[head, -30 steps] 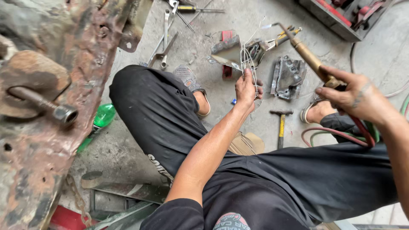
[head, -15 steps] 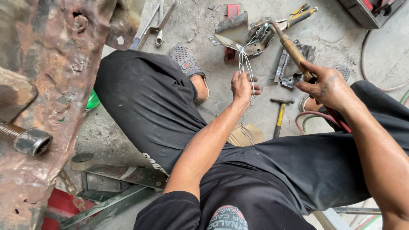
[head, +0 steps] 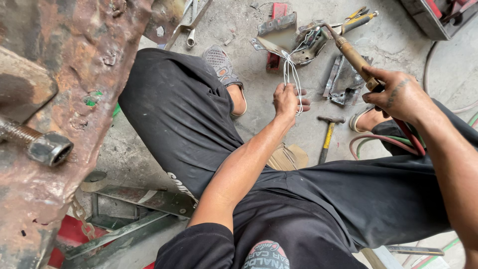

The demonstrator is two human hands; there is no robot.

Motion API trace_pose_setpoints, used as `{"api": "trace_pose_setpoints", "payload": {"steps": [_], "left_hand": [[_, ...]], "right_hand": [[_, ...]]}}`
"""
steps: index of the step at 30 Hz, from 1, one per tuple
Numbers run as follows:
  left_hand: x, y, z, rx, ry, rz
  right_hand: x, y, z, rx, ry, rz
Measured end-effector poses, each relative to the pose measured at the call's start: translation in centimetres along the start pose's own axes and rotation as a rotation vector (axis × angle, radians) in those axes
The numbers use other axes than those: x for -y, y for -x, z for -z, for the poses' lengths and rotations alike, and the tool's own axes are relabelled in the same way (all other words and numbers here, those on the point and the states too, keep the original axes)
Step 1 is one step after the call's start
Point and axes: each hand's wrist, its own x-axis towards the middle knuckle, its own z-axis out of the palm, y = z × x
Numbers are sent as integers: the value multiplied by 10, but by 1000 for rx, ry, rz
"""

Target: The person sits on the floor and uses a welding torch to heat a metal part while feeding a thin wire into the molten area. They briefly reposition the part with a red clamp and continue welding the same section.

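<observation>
Left hand (head: 288, 99) fingers pinched shut on thin silvery filler wires (head: 293, 74) above the floor scrap, right hand (head: 398, 94) wrapped tight around brass-handled gas torch (head: 354, 59); I'd worry about the tip swinging close, heating my wire-holding fingers.

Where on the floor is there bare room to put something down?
Bare concrete shows between the left foot's sandal and the hammer, just below the left hand holding the thin rods. Another open patch lies upper right, beyond the torch in the right hand. Around the scrap metal pieces and pliers it is crowded.
</observation>
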Motion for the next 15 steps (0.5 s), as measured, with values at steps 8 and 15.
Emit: {"api": "trace_pose_setpoints", "payload": {"steps": [8,15], "left_hand": [[4,-3,7,-2,-39,5],[4,-9,9,-20,-18,16]], "right_hand": [[3,0,-17,15,-50,-35],[2,0,-17,-13,-47,11]]}}
